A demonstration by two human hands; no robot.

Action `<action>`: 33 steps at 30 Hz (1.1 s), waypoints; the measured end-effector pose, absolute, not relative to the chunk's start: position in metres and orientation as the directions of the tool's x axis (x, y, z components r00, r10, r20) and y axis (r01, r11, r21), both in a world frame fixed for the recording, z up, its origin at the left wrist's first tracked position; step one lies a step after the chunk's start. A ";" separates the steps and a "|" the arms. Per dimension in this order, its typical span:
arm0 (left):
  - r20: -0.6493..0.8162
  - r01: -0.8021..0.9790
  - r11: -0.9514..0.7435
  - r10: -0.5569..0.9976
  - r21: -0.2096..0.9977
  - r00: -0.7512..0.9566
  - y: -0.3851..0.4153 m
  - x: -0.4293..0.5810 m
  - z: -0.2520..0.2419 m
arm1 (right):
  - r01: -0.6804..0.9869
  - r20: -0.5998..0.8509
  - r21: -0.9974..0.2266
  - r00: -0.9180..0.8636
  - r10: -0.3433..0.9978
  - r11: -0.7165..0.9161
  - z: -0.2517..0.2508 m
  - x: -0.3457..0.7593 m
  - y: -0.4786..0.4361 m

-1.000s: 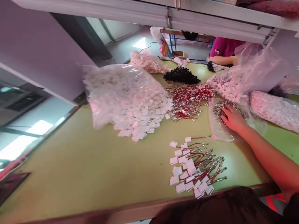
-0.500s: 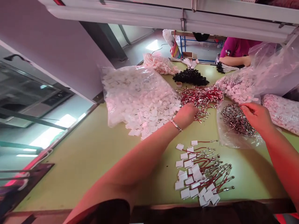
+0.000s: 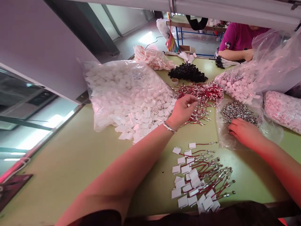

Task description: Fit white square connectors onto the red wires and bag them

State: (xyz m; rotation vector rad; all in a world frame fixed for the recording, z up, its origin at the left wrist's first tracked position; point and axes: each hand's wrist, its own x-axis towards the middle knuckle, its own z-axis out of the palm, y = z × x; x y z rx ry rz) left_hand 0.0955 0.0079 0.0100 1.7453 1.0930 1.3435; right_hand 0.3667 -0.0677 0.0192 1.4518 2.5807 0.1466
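Red wires [image 3: 204,91] lie on the desk [image 3: 113,166] by the curled left hand [image 3: 183,108]; the right hand [image 3: 245,131] bends beside metal pieces [image 3: 238,110] on a plastic bag [image 3: 223,135]. Whether either pinches something, I cannot tell. The wires are probably light and flexible, best taken near their ends.

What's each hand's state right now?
Left hand: curled by the red wires; can't tell if holding.
Right hand: curled by the metal pieces; can't tell if holding.

Red wires [image 3: 208,91] with metal ends: tangled heap on tabletop [image 3: 77,166]. Small silvery parts [image 3: 240,111]: loose pile on clear plastic bag [image 3: 224,136].
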 end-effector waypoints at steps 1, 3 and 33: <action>0.397 0.126 -0.405 0.914 0.906 0.083 0.005 0.094 0.016 | 0.838 -0.098 0.187 -0.504 0.858 0.513 0.018 0.366 -0.069; 0.393 -0.014 -0.393 0.918 0.919 0.057 -0.001 0.092 0.026 | 0.856 -0.047 0.161 -0.490 0.870 0.491 0.018 0.364 -0.070; 0.136 0.347 -0.276 0.916 0.896 0.377 -0.056 0.086 -0.015 | 0.643 0.294 -0.578 -0.412 0.863 0.503 0.008 0.268 -0.051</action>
